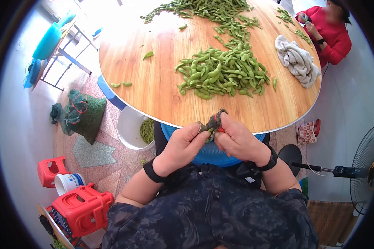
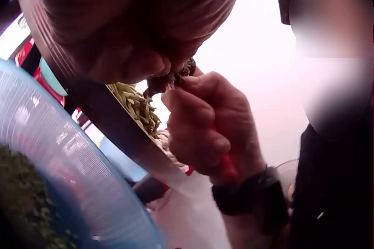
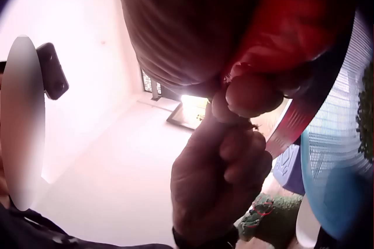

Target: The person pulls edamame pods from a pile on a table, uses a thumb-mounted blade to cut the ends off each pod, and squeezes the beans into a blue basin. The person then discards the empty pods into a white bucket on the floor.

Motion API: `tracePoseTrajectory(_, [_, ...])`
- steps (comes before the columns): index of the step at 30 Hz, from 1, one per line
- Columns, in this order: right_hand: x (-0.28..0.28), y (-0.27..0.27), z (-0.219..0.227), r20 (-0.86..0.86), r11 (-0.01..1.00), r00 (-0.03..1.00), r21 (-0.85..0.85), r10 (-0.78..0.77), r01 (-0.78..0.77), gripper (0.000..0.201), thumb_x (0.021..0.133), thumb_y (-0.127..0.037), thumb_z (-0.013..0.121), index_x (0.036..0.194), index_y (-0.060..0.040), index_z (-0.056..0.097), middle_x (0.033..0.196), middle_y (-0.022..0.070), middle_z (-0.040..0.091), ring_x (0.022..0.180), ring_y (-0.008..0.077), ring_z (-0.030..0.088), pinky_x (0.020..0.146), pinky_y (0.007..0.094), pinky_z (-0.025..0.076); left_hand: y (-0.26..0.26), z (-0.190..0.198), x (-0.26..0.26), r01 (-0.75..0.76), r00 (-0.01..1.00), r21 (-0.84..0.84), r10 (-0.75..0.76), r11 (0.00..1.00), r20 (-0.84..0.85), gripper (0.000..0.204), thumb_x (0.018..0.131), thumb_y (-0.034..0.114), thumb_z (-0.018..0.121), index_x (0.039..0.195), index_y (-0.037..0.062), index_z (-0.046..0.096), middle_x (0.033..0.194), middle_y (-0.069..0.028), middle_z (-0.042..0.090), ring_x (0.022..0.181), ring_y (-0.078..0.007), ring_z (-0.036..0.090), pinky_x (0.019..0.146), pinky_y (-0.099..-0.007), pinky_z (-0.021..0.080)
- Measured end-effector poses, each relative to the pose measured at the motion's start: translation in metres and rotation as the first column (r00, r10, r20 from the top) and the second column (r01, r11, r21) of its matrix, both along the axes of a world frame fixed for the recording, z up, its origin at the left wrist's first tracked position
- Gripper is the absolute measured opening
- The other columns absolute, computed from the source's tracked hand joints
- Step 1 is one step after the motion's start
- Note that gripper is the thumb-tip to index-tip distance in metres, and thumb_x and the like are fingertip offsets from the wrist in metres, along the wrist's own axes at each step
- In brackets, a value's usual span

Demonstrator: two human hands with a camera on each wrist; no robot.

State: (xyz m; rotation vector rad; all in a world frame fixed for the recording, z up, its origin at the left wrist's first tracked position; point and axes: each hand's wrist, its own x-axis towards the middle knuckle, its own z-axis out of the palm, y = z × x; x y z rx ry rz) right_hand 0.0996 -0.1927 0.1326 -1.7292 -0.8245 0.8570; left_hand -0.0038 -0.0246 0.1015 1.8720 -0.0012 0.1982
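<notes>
In the head view, my left hand (image 1: 183, 143) and right hand (image 1: 237, 139) meet just off the near table edge, fingertips together. Between the left thumb and fingers is the end of a green soybean pod (image 1: 210, 130). My right hand curls round a red-handled tool (image 3: 292, 21); its working end is hidden, so I cannot tell its kind. Dark fabric (image 1: 214, 120) covers the right fingertips, with a smaller dark patch at the left thumb tip. Below the hands sits a blue mesh basket (image 1: 212, 157) with green bits inside. A heap of soybean pods (image 1: 222, 72) lies ahead on the wooden table (image 1: 153, 95).
A crumpled grey towel (image 1: 297, 61) lies on the right of the table. Left of my legs stand a white bucket (image 1: 129, 130) with pods and a full green mesh sack (image 1: 89, 118). Red stools (image 1: 83, 207) are lower left, a fan (image 1: 365, 170) right. Another person (image 1: 334, 39) sits far right.
</notes>
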Motion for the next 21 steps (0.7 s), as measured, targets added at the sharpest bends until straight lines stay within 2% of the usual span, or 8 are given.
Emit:
tracePoseTrajectory(3, [-0.001, -0.003, 0.003, -0.249, 0.999, 0.968, -0.012, 0.042, -0.046, 0.009, 0.088, -0.006, 0.046, 0.094, -0.0024, 0.041, 0.062, 0.0146, 0.051, 0.047, 0.0321, 0.051, 0.046, 0.0384, 0.042, 0.007, 0.006, -0.001, 0.000, 0.912, -0.528, -0.217, 0.849, -0.348, 0.022, 0.099, 0.019, 0.054, 0.081, 0.0051, 0.054, 0.066, 0.0034, 0.048, 0.057, -0.0072, 0.042, 0.053, -0.0214, 0.036])
tracePoseTrajectory(5, [-0.001, -0.006, 0.000, -0.220, 0.997, 0.972, 0.026, 0.079, -0.076, 0.009, 0.088, -0.006, 0.046, 0.095, -0.0027, 0.042, 0.061, 0.0126, 0.052, 0.045, 0.0284, 0.051, 0.045, 0.0364, 0.042, 0.009, 0.008, -0.001, -0.111, 0.806, -0.910, -0.500, 0.400, -0.318, 0.019, 0.099, 0.021, 0.054, 0.087, 0.0062, 0.055, 0.067, 0.0030, 0.046, 0.055, -0.0072, 0.041, 0.052, -0.0206, 0.035])
tracePoseTrajectory(7, [-0.002, -0.008, -0.008, -0.190, 0.993, 0.975, 0.060, 0.111, -0.101, 0.009, 0.089, -0.007, 0.046, 0.096, -0.0030, 0.043, 0.061, 0.0106, 0.052, 0.043, 0.0247, 0.050, 0.043, 0.0343, 0.042, 0.008, 0.007, -0.003, -0.162, 0.779, -0.951, -0.557, 0.265, -0.288, 0.016, 0.098, 0.020, 0.055, 0.092, 0.0053, 0.055, 0.068, 0.0020, 0.046, 0.055, -0.0076, 0.039, 0.052, -0.0214, 0.034])
tracePoseTrajectory(9, [-0.003, -0.006, -0.020, 0.511, 0.911, 0.853, 0.296, 0.103, -0.287, 0.009, 0.091, -0.008, 0.046, 0.099, -0.0040, 0.045, 0.062, 0.0054, 0.052, 0.044, 0.0154, 0.050, 0.042, 0.0298, 0.041, 0.007, 0.004, -0.006, -0.041, 0.732, -0.989, -0.670, 0.141, -0.126, 0.015, 0.097, 0.020, 0.056, 0.095, 0.0052, 0.055, 0.068, 0.0025, 0.045, 0.057, -0.0074, 0.039, 0.052, -0.0214, 0.034])
tracePoseTrajectory(11, [-0.001, -0.013, -0.009, 0.525, 0.929, 0.845, 0.254, 0.101, -0.269, 0.009, 0.094, -0.010, 0.045, 0.101, -0.0057, 0.046, 0.064, 0.0009, 0.052, 0.047, 0.0081, 0.050, 0.041, 0.0250, 0.040, 0.010, 0.009, -0.004, -0.037, 0.705, -0.975, -0.686, 0.218, -0.180, 0.016, 0.098, 0.020, 0.054, 0.092, 0.0056, 0.056, 0.070, 0.0037, 0.046, 0.058, -0.0074, 0.040, 0.053, -0.0214, 0.035])
tracePoseTrajectory(13, [0.006, -0.014, 0.020, -0.330, 0.969, 0.919, -0.052, 0.213, -0.243, 0.008, 0.096, -0.012, 0.043, 0.102, -0.0070, 0.047, 0.066, 0.0002, 0.054, 0.047, 0.0078, 0.051, 0.041, 0.0236, 0.040, 0.012, 0.015, 0.003, 0.332, 0.816, -0.538, -0.522, 0.775, -0.247, 0.019, 0.099, 0.020, 0.052, 0.088, 0.0044, 0.057, 0.072, 0.0062, 0.048, 0.060, -0.0072, 0.043, 0.055, -0.0224, 0.036])
tracePoseTrajectory(14, [0.008, -0.018, 0.010, -0.415, 0.971, 0.882, 0.010, 0.223, -0.241, 0.009, 0.098, -0.014, 0.042, 0.103, -0.0079, 0.047, 0.070, -0.0002, 0.055, 0.046, 0.0062, 0.050, 0.041, 0.0206, 0.040, 0.011, 0.014, 0.004, 0.371, 0.862, -0.356, -0.460, 0.858, -0.212, 0.021, 0.098, 0.018, 0.054, 0.085, 0.0014, 0.057, 0.068, 0.0022, 0.050, 0.060, -0.0110, 0.047, 0.055, -0.0263, 0.039])
tracePoseTrajectory(21, [0.010, -0.020, -0.001, -0.645, 0.975, 0.732, 0.134, 0.221, -0.177, 0.009, 0.099, -0.014, 0.044, 0.105, -0.0074, 0.047, 0.076, 0.0027, 0.056, 0.042, 0.0065, 0.048, 0.038, 0.0188, 0.037, 0.013, 0.027, 0.009, 0.385, 0.917, 0.060, -0.374, 0.921, -0.137, 0.021, 0.092, 0.016, 0.059, 0.082, -0.0016, 0.055, 0.064, -0.0151, 0.047, 0.057, -0.0255, 0.050, 0.056, -0.0359, 0.042])
